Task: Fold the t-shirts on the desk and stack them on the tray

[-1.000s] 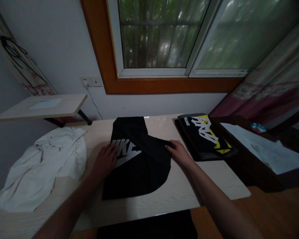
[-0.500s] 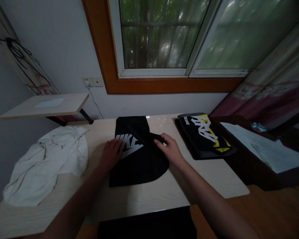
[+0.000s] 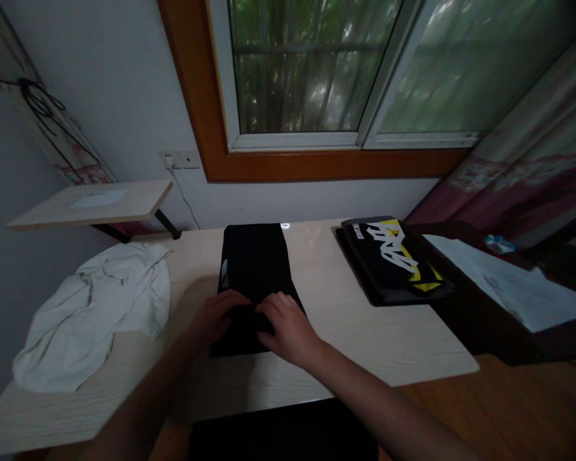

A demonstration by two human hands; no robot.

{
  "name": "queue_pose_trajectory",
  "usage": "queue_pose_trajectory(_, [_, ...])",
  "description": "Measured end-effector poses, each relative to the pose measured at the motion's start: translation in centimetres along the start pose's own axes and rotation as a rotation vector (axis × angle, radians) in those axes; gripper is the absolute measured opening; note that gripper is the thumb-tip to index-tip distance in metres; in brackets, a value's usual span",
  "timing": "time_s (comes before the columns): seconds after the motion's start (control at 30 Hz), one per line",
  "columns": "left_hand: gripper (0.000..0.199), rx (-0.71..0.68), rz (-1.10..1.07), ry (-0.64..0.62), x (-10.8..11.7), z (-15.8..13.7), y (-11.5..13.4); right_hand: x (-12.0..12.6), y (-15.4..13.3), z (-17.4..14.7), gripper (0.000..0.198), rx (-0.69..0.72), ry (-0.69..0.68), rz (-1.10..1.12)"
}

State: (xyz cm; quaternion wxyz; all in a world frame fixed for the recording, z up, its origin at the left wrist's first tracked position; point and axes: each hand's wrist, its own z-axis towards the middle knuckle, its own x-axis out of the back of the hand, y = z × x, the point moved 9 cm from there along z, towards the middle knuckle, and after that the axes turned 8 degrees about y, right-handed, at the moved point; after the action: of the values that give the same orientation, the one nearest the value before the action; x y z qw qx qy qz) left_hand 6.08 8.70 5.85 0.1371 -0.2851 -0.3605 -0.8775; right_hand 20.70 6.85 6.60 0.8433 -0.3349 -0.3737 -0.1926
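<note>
A black T-shirt, folded into a narrow strip, lies on the table in front of me. Only a sliver of its white print shows at the left edge; the rest of the lettering is covered by the folded-over side. My left hand rests on the near left part of the cloth, its fingers reaching toward the middle. Beside it, my right hand lies on the near right part, thumb apart from the bent fingers. Both hands touch the fabric from above, and neither visibly pinches it.
A crumpled white garment lies on the table at the left, below a small raised shelf. Folded black clothes with white and yellow print are stacked at the right. Beyond them, papers lie on a dark surface.
The right side of the black T-shirt has been folded over to the left, covering the white lettering. My right hand has let go of that edge and moved left and nearer, beside my left hand.
</note>
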Motion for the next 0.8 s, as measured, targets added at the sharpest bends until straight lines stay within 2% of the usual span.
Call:
queue_pose_trajectory(0.17, [0.032, 0.064, -0.028, 0.130, 2.2, -0.5, -0.6, 1.0, 2.0, -2.2, 0.041, -0.058, -0.028, -0.177])
queue_pose_trajectory(0.37, [0.020, 0.170, -0.063, 0.138, 4.0, -2.0, -1.7, 2.1, 5.2, -4.9, 0.029, -0.086, -0.108, -0.253])
queue_pose_trajectory(0.47, [0.023, 0.191, -0.067, 0.092, 4.2, -3.2, -2.2, 2.6, 5.4, -5.8, 0.028, -0.016, -0.158, -0.169])
queue_pose_trajectory(0.6, [0.038, 0.215, -0.034, -0.067, 3.0, -5.0, -2.5, 2.9, 4.6, -6.2, 0.031, 0.087, -0.208, -0.078])
queue_pose_trajectory(0.7, [0.049, 0.224, 0.003, -0.185, 1.9, -5.9, -2.1, 2.8, 4.6, -6.2, 0.028, 0.102, -0.231, -0.063])
queue_pose_trajectory(0.8, [0.046, 0.208, 0.001, -0.255, 1.4, -6.3, -1.1, 2.6, 4.9, -6.3, 0.024, 0.101, -0.257, -0.031])
